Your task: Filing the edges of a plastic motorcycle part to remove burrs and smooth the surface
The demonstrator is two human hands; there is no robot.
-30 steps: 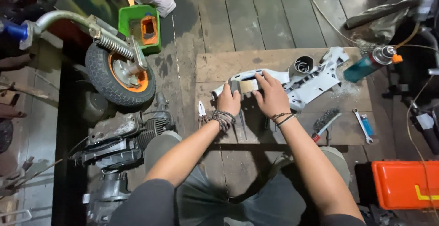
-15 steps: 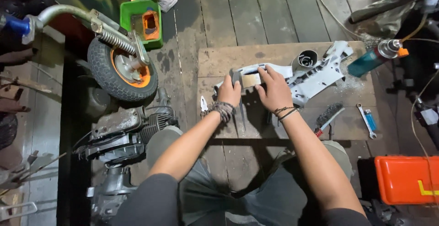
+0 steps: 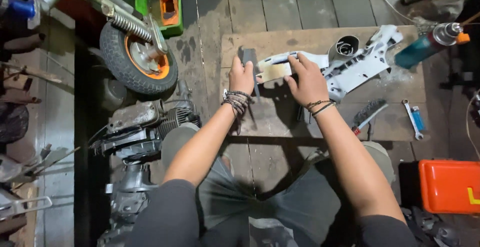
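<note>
A small tan rectangular sheet, sandpaper-like (image 3: 274, 71), is lying on the left end of a long white moulded plastic panel (image 3: 350, 67), its long side running left to right. The panel is stretching across the wooden board counter (image 3: 280, 117) from the hands up toward the far right corner. The right hand (image 3: 307, 79) is pressing down on sheet and panel, fingers (image 3: 295, 62) slightly spread. The left hand (image 3: 241, 76) is resting just beside the sheet's left edge, fingers together and curled against a dark upright piece; whether it is gripping it I cannot tell. A wire brush (image 3: 369, 113) and blue-handled wrench (image 3: 414, 119) are lying nearer the right edge.
</note>
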